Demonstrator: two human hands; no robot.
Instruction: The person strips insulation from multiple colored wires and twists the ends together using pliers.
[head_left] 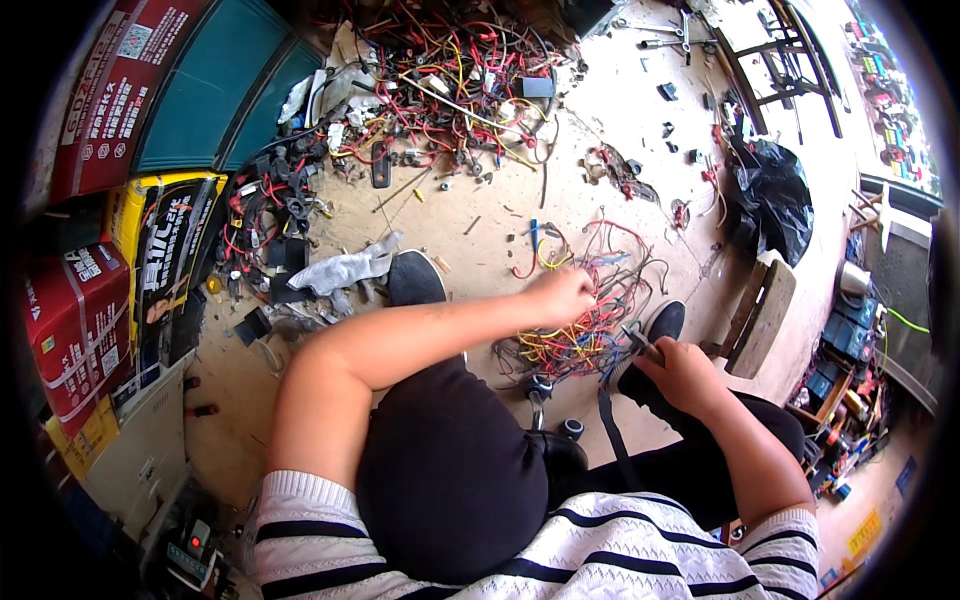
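A tangle of red, yellow and blue wires (pixel 585 335) lies on the dusty floor between my feet. My left hand (pixel 562 293) reaches across my knee and grips a bunch of those wires from above. My right hand (pixel 680 368) is closed around a small dark hand tool (pixel 640 340) whose tip points into the right side of the tangle. Both of my black shoes (pixel 415 278) sit beside the wires.
A larger heap of wires and connectors (pixel 450 90) covers the floor farther ahead. Red and yellow cartons (pixel 80 320) stack at the left. A black bag (pixel 775 195) and a wooden stool (pixel 765 315) stand at the right. A grey rag (pixel 345 268) lies by my left shoe.
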